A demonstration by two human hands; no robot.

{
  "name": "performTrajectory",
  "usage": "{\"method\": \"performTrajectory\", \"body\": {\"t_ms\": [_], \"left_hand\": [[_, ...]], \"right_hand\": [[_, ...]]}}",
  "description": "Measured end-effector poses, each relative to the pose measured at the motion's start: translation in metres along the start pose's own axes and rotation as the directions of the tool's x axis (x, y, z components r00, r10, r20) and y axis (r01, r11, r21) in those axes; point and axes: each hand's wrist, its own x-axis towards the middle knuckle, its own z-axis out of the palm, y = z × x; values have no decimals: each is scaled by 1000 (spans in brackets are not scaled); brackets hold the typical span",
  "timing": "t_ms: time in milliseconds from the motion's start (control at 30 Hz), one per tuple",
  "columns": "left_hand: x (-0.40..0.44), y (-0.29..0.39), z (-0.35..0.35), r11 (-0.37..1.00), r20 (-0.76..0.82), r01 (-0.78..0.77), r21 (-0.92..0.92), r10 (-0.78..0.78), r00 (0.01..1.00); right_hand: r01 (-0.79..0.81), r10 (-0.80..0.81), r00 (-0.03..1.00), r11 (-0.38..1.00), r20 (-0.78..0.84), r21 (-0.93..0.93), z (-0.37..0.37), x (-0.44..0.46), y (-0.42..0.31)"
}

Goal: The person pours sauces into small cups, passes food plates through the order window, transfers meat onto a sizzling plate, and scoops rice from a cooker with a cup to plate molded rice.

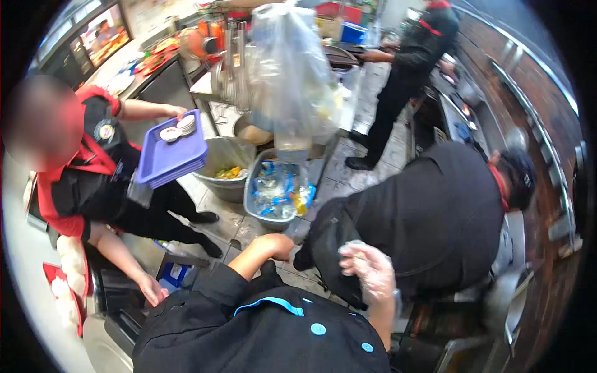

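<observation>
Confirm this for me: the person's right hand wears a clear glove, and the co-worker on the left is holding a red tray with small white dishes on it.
Not quite: the tray is purple, not red, as the head view shows. The rest stands: the co-worker on the left holds it, small white dishes sit on it, and the person's right hand wears a clear glove.

Left hand point(273, 245): palm hidden. Bent co-worker point(429, 217): hands hidden. Far co-worker point(429, 50): head cropped.
</observation>
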Motion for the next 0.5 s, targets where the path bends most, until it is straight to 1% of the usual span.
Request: {"method": "performTrajectory", "body": {"t_ms": [33,67,100,133,167,200,267,300,333,400,467,500], "left_hand": [[-15,-14,-6,981,96,192,-8,-191,977],[-19,-41,-1,964,67,123,-234,-110,992],[-20,-62,8,967,-143,-10,-255,-27,989],[-21,-85,21,961,-351,-137,-241,45,935],[-26,-105,28,956,-475,-191,-221,65,877],[-32,-121,34,974,-445,-30,-226,-76,892],[-37,-166,48,961,-325,119,-248,-198,925],[-62,-175,39,939,-300,130,-318,-230,926],[-86,-181,27,913,-279,140,-382,-259,925],[-105,-211,26,887,-380,132,-443,-319,868],[-124,-240,13,850,-398,140,-508,-376,837],[-129,-256,6,844,-395,147,-516,-386,833]], "right_hand": [[-83,83,997,996,-6,-9,15,23,17],[-166,166,986,986,-10,-21,30,47,35],[-208,208,978,977,2,-36,42,68,53],[-215,216,976,976,28,-35,54,89,70],[-235,238,971,969,33,-76,68,108,83],[-250,256,966,961,38,-118,82,127,95],[-255,281,957,933,71,-254,86,174,141],[-267,311,947,899,77,-347,95,198,151],[-340,376,926,875,41,-344,108,220,153],[-258,312,941,912,131,-319,105,266,188],[-188,250,964,884,94,-429,111,301,201],[-90,178,978,832,109,-548,89,331,231]]}}
